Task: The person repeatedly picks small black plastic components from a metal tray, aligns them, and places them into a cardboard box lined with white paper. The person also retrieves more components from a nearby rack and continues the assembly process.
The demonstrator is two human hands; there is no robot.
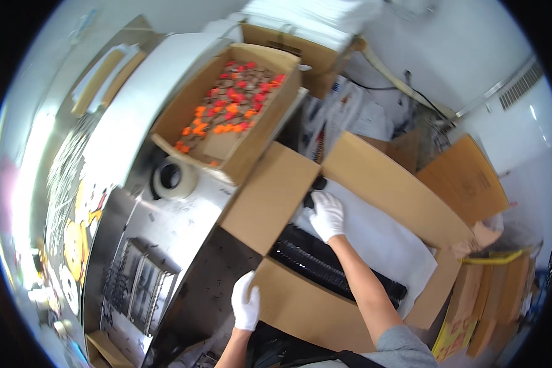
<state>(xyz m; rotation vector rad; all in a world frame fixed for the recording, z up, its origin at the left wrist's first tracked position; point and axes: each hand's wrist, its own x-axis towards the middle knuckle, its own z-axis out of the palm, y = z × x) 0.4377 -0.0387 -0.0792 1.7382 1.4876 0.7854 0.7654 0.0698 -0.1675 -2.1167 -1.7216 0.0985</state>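
My right hand (327, 216), in a white glove, reaches into an open cardboard box (291, 300) near its far left corner. Its fingers are closed at a small black piece (308, 200), whose shape is partly hidden by the glove. Another black piece (319, 183) sits just beyond, in the corner. White sheet material (374, 236) covers much of the box's inside. Along the near side lies a long row of shiny black parts (325, 262). My left hand (246, 302), also gloved, is beside the box's near left flap, fingers apart, holding nothing.
A carton of red, orange and brown small pieces (224, 113) stands on the metal table at the far left. Nearby are a tape roll (176, 178) and a metal fixture (140, 285). Flattened cardboard (466, 181) and stacked boxes (494, 300) are on the right.
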